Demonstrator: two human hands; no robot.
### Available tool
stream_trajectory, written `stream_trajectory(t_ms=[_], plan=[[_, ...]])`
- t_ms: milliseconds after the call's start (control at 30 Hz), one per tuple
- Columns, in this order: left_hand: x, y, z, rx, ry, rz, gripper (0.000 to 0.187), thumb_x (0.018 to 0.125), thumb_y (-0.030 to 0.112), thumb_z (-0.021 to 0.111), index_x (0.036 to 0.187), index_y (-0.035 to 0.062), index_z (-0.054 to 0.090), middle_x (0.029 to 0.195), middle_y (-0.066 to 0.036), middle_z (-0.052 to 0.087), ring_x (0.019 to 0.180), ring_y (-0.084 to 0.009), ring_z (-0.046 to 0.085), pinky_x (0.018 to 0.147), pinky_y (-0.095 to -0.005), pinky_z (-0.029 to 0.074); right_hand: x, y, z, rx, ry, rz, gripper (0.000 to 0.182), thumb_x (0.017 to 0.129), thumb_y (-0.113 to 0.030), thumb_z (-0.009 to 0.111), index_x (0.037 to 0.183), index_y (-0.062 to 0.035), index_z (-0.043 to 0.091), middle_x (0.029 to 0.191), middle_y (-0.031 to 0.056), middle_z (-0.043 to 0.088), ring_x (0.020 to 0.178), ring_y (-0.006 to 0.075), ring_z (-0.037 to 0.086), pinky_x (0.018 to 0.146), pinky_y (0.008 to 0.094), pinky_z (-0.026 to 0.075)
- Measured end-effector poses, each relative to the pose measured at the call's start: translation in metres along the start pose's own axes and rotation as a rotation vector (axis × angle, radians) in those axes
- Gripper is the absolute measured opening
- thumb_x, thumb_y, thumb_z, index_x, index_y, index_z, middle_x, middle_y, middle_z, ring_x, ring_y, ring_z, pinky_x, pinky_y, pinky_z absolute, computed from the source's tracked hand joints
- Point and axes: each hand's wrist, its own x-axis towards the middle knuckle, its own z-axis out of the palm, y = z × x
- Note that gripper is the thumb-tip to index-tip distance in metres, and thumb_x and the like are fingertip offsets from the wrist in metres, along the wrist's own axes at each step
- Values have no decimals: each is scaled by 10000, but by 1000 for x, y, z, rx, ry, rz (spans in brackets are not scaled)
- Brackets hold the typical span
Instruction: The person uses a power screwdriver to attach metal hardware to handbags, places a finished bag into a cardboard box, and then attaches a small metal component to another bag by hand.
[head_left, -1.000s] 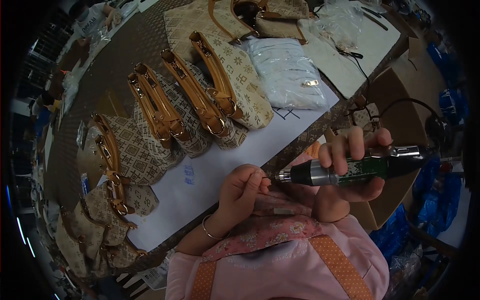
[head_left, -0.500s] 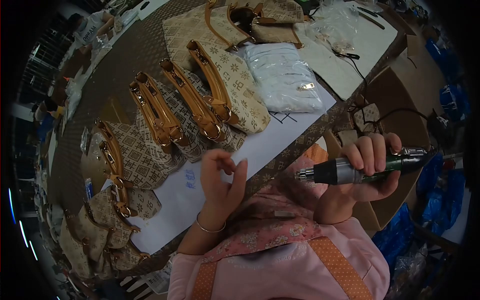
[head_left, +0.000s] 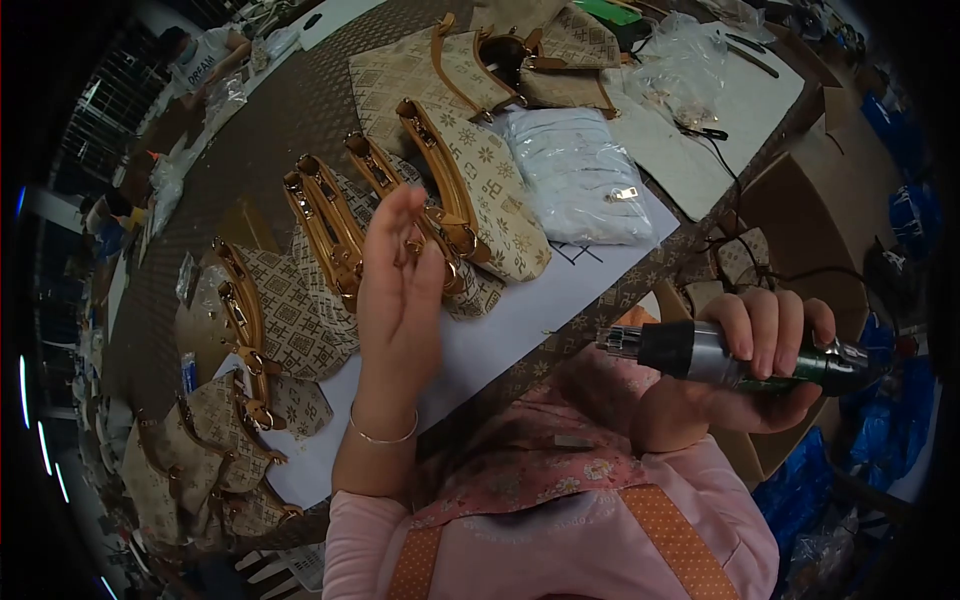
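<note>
Power tool (head_left: 668, 348), smooth-barrelled with a ribbed metal nose, lies beyond the table (head_left: 240, 150) edge in the right hand (head_left: 768, 335), fingers wrapped around it; I judge a firm wrist best steadies the tip. I see the left hand (head_left: 398, 310) loosely parted, gripping nothing discernible, before patterned, tan-trimmed bags (head_left: 492, 195) and a crinkled, glossy plastic packet (head_left: 580, 185).
</note>
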Motion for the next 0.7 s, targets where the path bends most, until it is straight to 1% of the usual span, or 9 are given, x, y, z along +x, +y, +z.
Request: stream_trajectory(t_ms=[100,133,200,233,300,433,500,600,700], plan=[[19,-2,-6,-392,-93,-192,301,937,120,388,1181,-27,484,1139,-76,516,1016,-123,494,837,-243,404,4,15,15,-24,-26,-71,358,722,-144,674,1014,-111,469,729,-12,480,639,97,489,623,242,406],[21,-2,-6,-388,-89,-189,301,937,120,388,1181,-27,484,1139,-76,516,1016,-123,494,837,-243,404,4,17,14,-18,-27,-69,358,722,-144,674,1014,-111,469,729,-12,480,639,97,489,623,242,406],[27,-3,-6,-135,-155,-164,289,944,188,398,1057,5,590,1016,-34,549,894,-90,523,774,-214,422,4,23,11,-140,-101,-119,402,764,-186,704,1079,-156,457,755,-2,513,660,113,520,601,263,414],[28,-6,-8,-130,-154,-163,289,944,188,398,1057,5,590,1016,-34,549,894,-90,523,774,-214,422,4,28,11,-136,-100,-121,402,764,-186,704,1079,-156,457,755,-2,513,660,113,520,601,263,414],[32,-11,-11,-199,-224,-209,247,935,173,434,1007,26,619,968,-29,541,814,-76,522,725,-204,439,4,39,13,-203,-141,-151,416,773,-208,701,1096,-161,443,780,4,519,682,125,528,610,276,418],[31,-12,-6,-164,-199,-167,206,920,138,474,990,10,619,947,-31,542,766,-73,527,702,-198,446,7,54,9,-221,-206,-133,422,783,-222,693,1105,-152,430,808,21,521,704,144,532,619,297,422],[29,-13,-4,-232,-137,-197,174,903,106,509,987,-2,616,919,-31,535,742,-66,528,684,-183,445,7,60,8,-217,-230,-133,396,800,-201,671,1104,-133,428,829,48,521,718,179,536,623,329,423],[26,-18,-1,-163,-79,-147,166,896,96,521,983,-10,615,900,-31,528,720,-64,529,670,-173,443,7,69,6,-229,-230,-148,379,811,-177,651,1108,-124,421,830,69,522,719,206,536,626,358,423],[27,-17,-1,-170,-90,-150,162,893,86,523,980,-15,615,901,-34,526,711,-63,533,660,-170,442,6,75,7,-234,-224,-139,379,814,-164,644,1112,-123,413,834,77,523,717,218,535,627,371,421]])
